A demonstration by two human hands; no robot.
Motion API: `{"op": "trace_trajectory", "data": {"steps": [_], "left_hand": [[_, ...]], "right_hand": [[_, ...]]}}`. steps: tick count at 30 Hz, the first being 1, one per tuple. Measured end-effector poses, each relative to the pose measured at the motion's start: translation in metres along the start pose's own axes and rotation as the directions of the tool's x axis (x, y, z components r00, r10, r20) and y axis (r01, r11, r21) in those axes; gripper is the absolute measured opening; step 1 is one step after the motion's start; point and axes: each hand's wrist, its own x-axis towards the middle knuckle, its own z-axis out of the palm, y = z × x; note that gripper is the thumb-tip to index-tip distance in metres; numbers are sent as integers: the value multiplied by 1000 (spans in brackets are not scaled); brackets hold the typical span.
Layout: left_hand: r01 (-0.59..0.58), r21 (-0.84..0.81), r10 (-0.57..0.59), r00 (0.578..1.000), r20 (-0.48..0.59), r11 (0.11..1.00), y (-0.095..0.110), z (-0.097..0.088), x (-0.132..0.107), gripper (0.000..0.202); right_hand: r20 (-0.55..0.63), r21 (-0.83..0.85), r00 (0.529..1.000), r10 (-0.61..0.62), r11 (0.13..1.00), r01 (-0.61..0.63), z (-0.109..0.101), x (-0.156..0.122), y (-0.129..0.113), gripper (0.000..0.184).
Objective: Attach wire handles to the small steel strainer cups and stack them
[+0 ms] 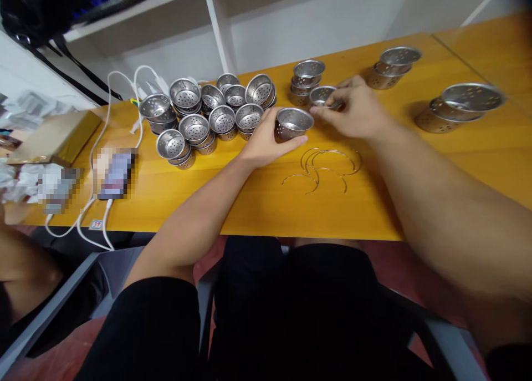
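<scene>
My left hand [268, 140] is closed around a perforated metal cup [294, 123], which it holds a little above the yellow table. Just to the right, my right hand [353, 108] pinches the rim of another perforated cup [322, 95], which tilts slightly. Behind that cup stands a short stack of cups [307, 73]. Several thin curved wires [328, 167] lie on the table in front of my hands. Left of my left hand, several stacked perforated cups [222, 119] are crowded together.
Two more cup stacks stand at the right, one farther back [393, 67] and one nearer [453, 109]. A phone [117, 176] with white cables and a cardboard box [58, 140] are on the left. Another person's arm [29, 264] shows at the left edge.
</scene>
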Motion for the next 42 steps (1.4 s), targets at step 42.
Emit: {"op": "trace_trajectory", "data": {"steps": [42], "left_hand": [[14,-89,-15,1000,-7,996,-24,16,7,105]], "right_hand": [[678,-314,732,71,928,201,-9,-24,-68,25]]}}
